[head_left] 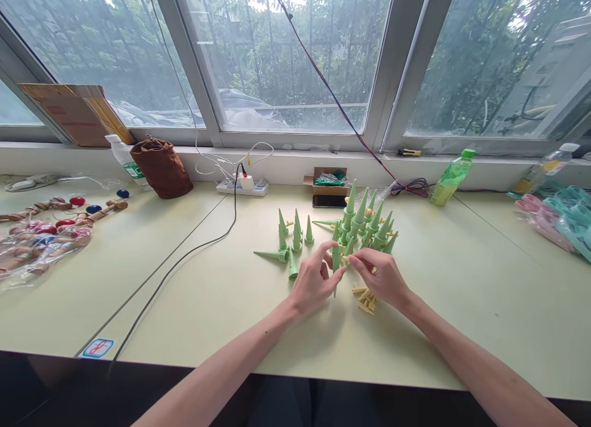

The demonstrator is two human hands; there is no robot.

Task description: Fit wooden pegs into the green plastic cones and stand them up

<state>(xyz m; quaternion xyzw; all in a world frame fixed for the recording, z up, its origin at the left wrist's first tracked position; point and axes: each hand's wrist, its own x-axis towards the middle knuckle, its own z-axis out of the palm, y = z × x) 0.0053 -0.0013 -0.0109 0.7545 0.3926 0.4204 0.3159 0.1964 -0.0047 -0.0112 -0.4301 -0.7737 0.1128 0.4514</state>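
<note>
In my left hand (318,274) a green plastic cone (336,264) is gripped between thumb and fingers, its narrow tip pointing down. My right hand (379,272) pinches a small yellow plastic piece (345,260) against the side of that cone. Just behind both hands stands a dense cluster of green cones (360,216), some with yellow pieces showing. A looser group of green cones (297,233) stands to the left, with one cone (272,255) lying on its side. Below my right hand lies a small pile of yellow pieces (367,300).
An open cardboard box (329,184) and a dark phone (329,201) lie behind the cones. A black cable (198,245) crosses the table on the left. Bagged wooden toys (46,242) lie far left; a green bottle (452,178) stands back right.
</note>
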